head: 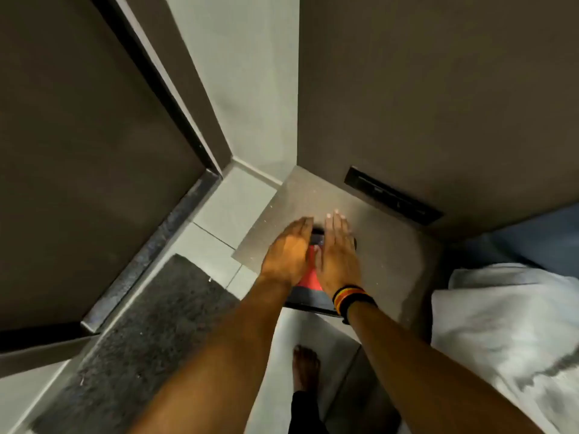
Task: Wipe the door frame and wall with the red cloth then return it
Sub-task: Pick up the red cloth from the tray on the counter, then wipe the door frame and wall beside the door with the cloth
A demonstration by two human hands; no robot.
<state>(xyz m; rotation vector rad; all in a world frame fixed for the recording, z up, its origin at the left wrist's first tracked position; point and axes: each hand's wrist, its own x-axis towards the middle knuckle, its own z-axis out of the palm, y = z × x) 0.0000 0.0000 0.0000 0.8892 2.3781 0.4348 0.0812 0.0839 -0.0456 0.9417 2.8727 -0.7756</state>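
The red cloth (308, 277), with dark grey bands at its ends, lies on a low grey-brown table top (385, 245). My left hand (288, 252) and my right hand (336, 255) both rest flat on it, side by side, fingers straight and pointing away from me. They cover most of the cloth; only a red strip between them and the near dark band show. The dark door frame (175, 98) runs diagonally at the upper left beside a brown door (78, 151). The pale wall (244, 73) stands in the corner behind the table.
A dark floor mat (141, 339) lies by the door threshold. White bedding (507, 333) fills the right side. A black switch panel (391, 195) sits on the brown wall panel above the table. My bare foot (305, 368) stands on the pale tiles.
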